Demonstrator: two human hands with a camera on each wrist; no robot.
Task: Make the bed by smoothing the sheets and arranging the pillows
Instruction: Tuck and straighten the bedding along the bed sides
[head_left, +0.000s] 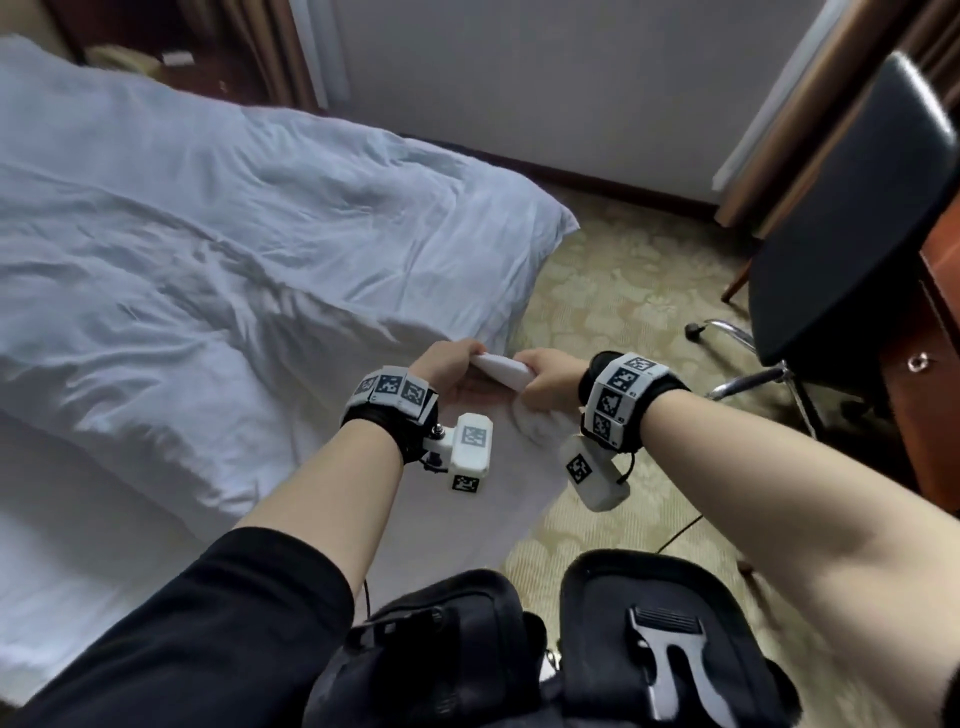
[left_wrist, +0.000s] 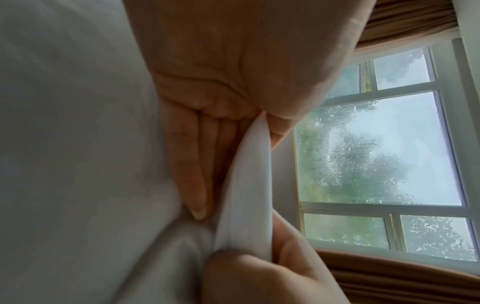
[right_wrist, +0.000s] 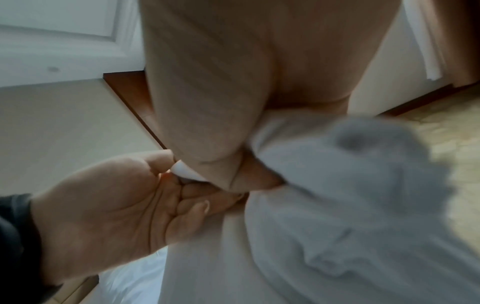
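Head view, with both wrist views. You stand at the side of the bed (head_left: 130, 545), near its foot corner, and both hands are clamped on one short stretch of white sheet edge (head_left: 501, 370). Your left hand (head_left: 449, 370) and right hand (head_left: 545, 376) sit just beside each other, fingers curled round the fabric. This is probably so the hem is gathered taut between two close grips before you pull it. The left wrist view shows the edge pinched between thumb and fingers (left_wrist: 200, 176). The right wrist view shows loose cloth bunched below your right hand.

The duvet (head_left: 234, 218) lies rumpled over the bed, its corner drooping toward the carpet (head_left: 623, 291), so the smoothing looks unfinished. A pillow-like mound (head_left: 130, 462) lies on the near part of the bed; whether it is arranged cannot be told. The black chair (head_left: 841, 223) stands well apart to your right, leaving room to step back.
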